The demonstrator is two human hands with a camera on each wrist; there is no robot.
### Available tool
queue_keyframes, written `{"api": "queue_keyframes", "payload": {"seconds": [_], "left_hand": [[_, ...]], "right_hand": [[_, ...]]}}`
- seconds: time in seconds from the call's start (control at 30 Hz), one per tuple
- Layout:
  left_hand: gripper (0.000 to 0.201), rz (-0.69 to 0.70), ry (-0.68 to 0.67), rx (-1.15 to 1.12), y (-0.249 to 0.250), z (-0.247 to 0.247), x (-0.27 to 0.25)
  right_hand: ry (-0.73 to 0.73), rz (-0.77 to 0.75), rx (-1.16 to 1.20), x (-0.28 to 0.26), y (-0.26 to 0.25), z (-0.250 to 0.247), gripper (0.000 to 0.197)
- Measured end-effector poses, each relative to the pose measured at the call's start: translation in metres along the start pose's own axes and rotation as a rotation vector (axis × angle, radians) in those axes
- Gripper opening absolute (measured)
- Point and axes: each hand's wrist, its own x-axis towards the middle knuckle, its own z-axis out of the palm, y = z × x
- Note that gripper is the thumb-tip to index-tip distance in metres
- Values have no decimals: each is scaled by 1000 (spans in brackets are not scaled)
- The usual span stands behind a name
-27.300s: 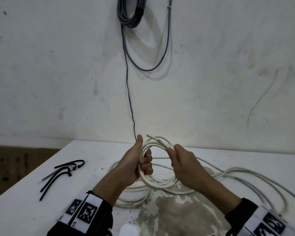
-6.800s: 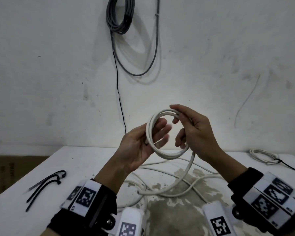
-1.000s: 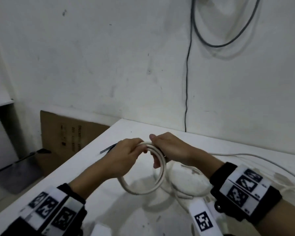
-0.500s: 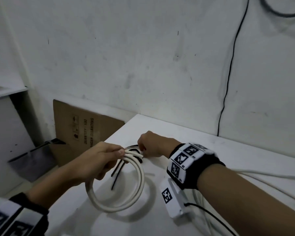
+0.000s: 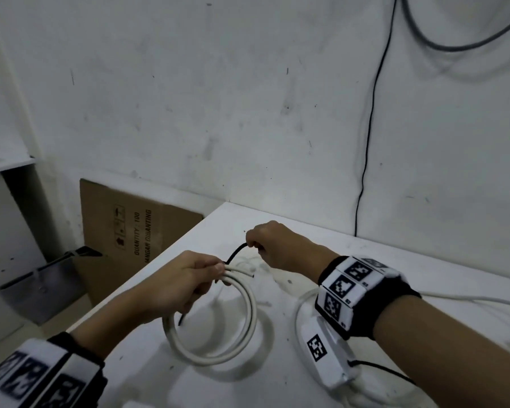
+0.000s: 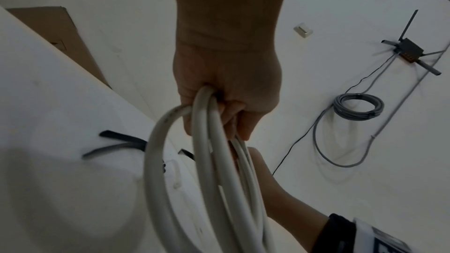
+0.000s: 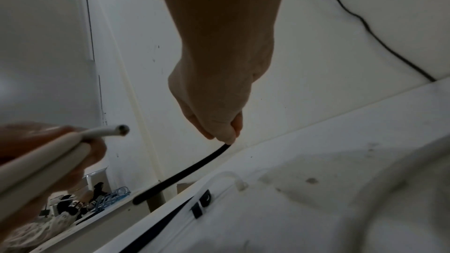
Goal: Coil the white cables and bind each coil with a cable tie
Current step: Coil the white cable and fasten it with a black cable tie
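Left hand [image 5: 179,285]: fist closed round the white coil [image 5: 218,328], lower centre, above the table [image 5: 365,260].
Right hand [image 5: 273,245]: pinching a black tie [image 7: 185,172], centre.

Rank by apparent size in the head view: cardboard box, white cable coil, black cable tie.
1. cardboard box
2. white cable coil, nearer the camera, so its true size against the box is unsure
3. black cable tie, a thin strip

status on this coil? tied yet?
Coiled, not tied. The left hand grips the white coil at its top. The right hand pinches one black cable tie, lifted but not yet round the coil. Loose white cable remains on the table.
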Motion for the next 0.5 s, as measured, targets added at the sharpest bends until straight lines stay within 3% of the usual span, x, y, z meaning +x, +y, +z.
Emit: {"api": "queue_keyframes", "payload": {"seconds": [0.13, 0.2, 0.3, 0.4, 0.5], "left_hand": [[43, 60, 14, 24, 17, 14, -6], [37, 115, 31, 82, 28, 23, -8], [31, 190, 6, 129, 46, 41, -10], [37, 262, -66, 122, 67, 65, -13], [32, 327, -121, 172, 90, 93, -18]], "right_hand": [[298, -139, 53, -28, -5, -22, 22], [380, -183, 77, -48, -4, -40, 20], [314, -210, -26, -84, -4, -70, 21], [191, -141, -243, -120, 8, -93, 24], [168, -79, -362, -157, 19, -111, 25]]}}
